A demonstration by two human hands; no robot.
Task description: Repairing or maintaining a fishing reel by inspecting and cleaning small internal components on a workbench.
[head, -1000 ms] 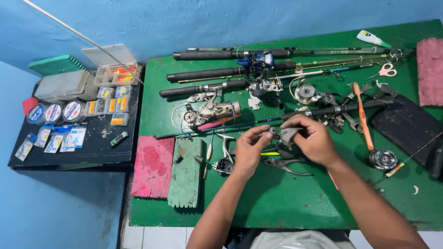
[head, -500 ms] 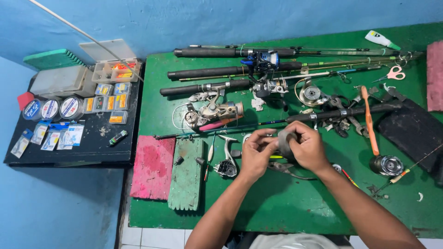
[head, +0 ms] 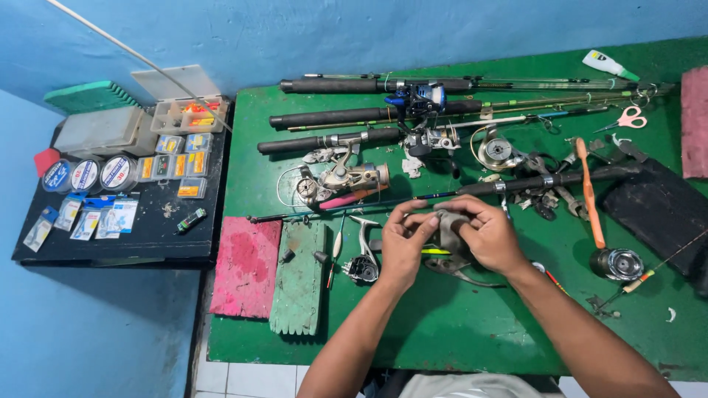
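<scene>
Blue-white packets [head: 96, 220], round labelled spools [head: 87, 175] and yellow boxes [head: 175, 163] lie on the black side table [head: 147, 236].

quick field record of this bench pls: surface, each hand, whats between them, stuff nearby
surface: green table
left hand: fingers pinch the grey reel part from its left
right hand: grips the same part from the right
near left hand: dark spinning reel on the table
behind hands: fishing rods lying sideways
right side: orange-handled tool, pink scissors
left side: black side table with line spools
</scene>
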